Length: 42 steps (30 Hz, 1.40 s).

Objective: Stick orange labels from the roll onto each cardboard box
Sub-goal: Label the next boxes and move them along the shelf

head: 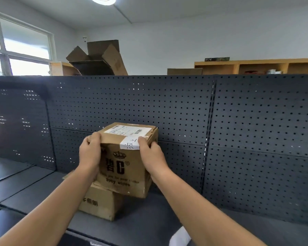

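A cardboard box printed "baby wipes" (123, 167) is held up between both hands, tilted, its lower left edge over a second, smaller cardboard box (100, 205) on the dark shelf (149, 224). My left hand (90, 153) grips the upper left corner. My right hand (150, 155) grips the upper right edge, thumb on a white paper patch with handwriting. A white shipping label lies on the box's top. No orange label and no label roll are in view.
A dark pegboard back panel (238, 112) rises behind the shelf, with a side panel (18, 121) at the left. Beyond it stand an open cardboard carton (98, 59), wooden shelving (256, 66) and a window (20, 45). Something white (180, 238) shows at the bottom edge.
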Each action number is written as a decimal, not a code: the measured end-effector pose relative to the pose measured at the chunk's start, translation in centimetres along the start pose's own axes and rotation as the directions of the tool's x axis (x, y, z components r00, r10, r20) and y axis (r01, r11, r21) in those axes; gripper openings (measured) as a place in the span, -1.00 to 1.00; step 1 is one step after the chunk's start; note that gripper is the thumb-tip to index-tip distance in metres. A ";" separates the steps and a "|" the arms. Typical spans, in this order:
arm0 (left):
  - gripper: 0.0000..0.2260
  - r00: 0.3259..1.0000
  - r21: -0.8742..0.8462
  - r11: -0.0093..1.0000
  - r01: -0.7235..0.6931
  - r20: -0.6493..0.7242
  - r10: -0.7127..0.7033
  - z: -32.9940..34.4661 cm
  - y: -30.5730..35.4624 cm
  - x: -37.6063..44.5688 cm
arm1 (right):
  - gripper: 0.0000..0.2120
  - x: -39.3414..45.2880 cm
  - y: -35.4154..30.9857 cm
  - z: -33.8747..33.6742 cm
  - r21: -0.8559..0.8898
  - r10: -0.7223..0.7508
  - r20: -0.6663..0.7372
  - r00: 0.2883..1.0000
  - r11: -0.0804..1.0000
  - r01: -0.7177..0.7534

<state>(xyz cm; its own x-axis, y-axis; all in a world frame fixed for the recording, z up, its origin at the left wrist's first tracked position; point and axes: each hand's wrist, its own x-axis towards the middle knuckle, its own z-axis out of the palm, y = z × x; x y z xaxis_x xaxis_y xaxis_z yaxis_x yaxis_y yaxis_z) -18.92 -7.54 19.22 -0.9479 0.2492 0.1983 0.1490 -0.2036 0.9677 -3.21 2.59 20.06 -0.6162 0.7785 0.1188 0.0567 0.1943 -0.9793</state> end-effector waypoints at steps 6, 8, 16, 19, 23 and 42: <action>-0.74 0.992 -0.090 0.995 0.035 0.126 -0.024 4.9 0.1 -7.1 | -0.43 -3.3 1.4 -9.4 0.065 -0.014 -0.027 1.000 0.998 0.016; -0.71 0.986 -0.099 0.995 0.031 0.164 -0.015 6.6 -0.2 -9.4 | -0.47 -4.3 2.2 -12.6 0.067 -0.015 -0.052 0.999 0.998 0.018; -0.65 0.943 -0.080 0.995 0.062 0.332 -0.032 13.9 -1.9 -19.0 | -0.68 -9.4 5.4 -24.3 0.043 -0.033 -0.183 0.983 0.998 0.041; -0.68 0.903 -0.103 0.990 0.093 0.428 -0.040 16.6 -2.3 -22.8 | -0.68 -11.2 6.8 -28.7 0.016 -0.028 -0.241 0.970 0.999 0.033; -0.71 0.835 -0.122 0.981 0.147 0.547 -0.057 19.6 -3.8 -27.5 | -0.70 -13.1 9.7 -33.9 0.011 -0.002 -0.317 0.948 1.000 0.006; -0.41 0.720 0.109 0.974 0.200 0.658 -0.221 26.8 -13.6 -35.9 | -0.68 -15.3 21.3 -43.4 0.023 0.148 -0.345 0.927 0.989 -0.149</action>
<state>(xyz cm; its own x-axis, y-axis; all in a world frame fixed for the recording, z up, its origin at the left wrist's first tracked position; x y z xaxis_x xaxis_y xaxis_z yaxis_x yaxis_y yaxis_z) 20.61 11.72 3.10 -0.5297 0.8476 0.0313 -0.0137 -0.0454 0.9989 41.51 20.72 4.48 -0.2918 0.9562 0.0217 0.1295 0.0620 -0.9896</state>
